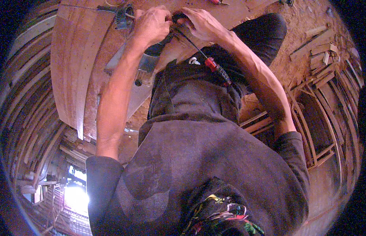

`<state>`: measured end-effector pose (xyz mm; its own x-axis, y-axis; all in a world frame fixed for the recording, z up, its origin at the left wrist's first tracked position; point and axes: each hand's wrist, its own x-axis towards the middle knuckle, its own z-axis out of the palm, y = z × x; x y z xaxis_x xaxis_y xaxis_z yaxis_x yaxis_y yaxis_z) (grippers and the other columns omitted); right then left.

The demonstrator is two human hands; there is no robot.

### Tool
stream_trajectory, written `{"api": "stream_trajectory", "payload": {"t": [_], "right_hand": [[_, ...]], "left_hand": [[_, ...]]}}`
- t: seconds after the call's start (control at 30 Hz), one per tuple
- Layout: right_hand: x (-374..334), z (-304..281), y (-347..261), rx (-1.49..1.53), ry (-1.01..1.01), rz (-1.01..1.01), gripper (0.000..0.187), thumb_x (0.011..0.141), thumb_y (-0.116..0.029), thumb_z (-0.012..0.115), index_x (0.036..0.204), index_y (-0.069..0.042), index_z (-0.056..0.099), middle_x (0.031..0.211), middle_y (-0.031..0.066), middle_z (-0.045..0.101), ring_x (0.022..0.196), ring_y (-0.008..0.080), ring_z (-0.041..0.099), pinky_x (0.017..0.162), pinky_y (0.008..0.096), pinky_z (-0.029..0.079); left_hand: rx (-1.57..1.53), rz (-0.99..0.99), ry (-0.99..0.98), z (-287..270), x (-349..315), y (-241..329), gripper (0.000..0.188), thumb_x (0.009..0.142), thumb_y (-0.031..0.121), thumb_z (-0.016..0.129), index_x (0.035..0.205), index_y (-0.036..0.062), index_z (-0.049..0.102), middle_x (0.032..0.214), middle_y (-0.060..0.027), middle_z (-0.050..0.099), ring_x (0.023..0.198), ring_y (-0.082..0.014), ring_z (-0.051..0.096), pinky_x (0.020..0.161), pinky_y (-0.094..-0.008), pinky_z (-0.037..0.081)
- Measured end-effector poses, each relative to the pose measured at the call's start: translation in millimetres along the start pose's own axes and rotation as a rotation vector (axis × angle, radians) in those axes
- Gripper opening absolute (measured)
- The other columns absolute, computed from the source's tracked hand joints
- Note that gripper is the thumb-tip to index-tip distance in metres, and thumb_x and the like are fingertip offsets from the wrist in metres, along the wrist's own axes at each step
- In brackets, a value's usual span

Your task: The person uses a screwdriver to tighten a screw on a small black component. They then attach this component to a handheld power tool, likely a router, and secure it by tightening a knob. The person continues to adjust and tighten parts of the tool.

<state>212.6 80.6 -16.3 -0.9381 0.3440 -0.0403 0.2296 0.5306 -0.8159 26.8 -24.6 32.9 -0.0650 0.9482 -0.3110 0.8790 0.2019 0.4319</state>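
Up at the top middle, my left hand (153, 25) is closed, its fingertips pressed together on something I cannot make out. Right beside it, my right hand (202, 24) pinches a small dark piece (178, 17), partly hidden by the fingers. A screwdriver (217, 70) with a red and black handle slants across my lap, its long thin shaft running up to just below both hands. A light cord (129, 15) shows at the left hand's far side. Next to it lies a bluish ribbed thing (122, 17).
Under my left forearm is a grey metal plate-like part (145, 65) on a wooden board (74, 67). Wood offcuts (322, 55) lie on the brown floor to the right, near a wooden frame (315, 118). Long planks (29, 98) line the left side.
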Motion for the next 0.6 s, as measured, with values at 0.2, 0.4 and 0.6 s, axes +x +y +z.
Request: {"api": "stream_trajectory", "payload": {"t": [0.2,0.4,0.6], "right_hand": [[1,-2,-2,0.117,0.008,0.050,0.030,0.094,-0.012,0.064,0.120,0.002,0.061,0.112,0.0240,0.069,0.107,0.0437,0.064,0.095,0.0469,0.051],[2,-14,-1,0.121,-0.016,0.049,0.033,0.092,-0.016,0.068,0.121,0.000,0.062,0.115,0.0208,0.069,0.110,0.0396,0.065,0.098,0.0447,0.051],[10,-10,11,0.218,0.017,0.027,0.040,0.094,-0.031,0.068,0.122,-0.004,0.065,0.110,0.0204,0.072,0.105,0.0411,0.068,0.092,0.0460,0.055]], "left_hand": [[0.051,-0.011,0.058,7,-3,4,0.025,0.089,0.027,0.064,0.099,0.0092,0.077,0.107,-0.0119,0.071,0.107,-0.0323,0.066,0.093,-0.0541,0.044],[-0.225,-0.160,-0.126,-5,1,-9,0.032,0.092,0.029,0.062,0.105,0.0035,0.076,0.109,-0.0189,0.072,0.103,-0.0390,0.069,0.095,-0.0472,0.052],[-0.274,-0.115,-0.152,-21,14,-16,0.034,0.093,0.028,0.061,0.108,-0.0001,0.074,0.106,-0.0214,0.073,0.099,-0.0377,0.071,0.092,-0.0439,0.054]]}}
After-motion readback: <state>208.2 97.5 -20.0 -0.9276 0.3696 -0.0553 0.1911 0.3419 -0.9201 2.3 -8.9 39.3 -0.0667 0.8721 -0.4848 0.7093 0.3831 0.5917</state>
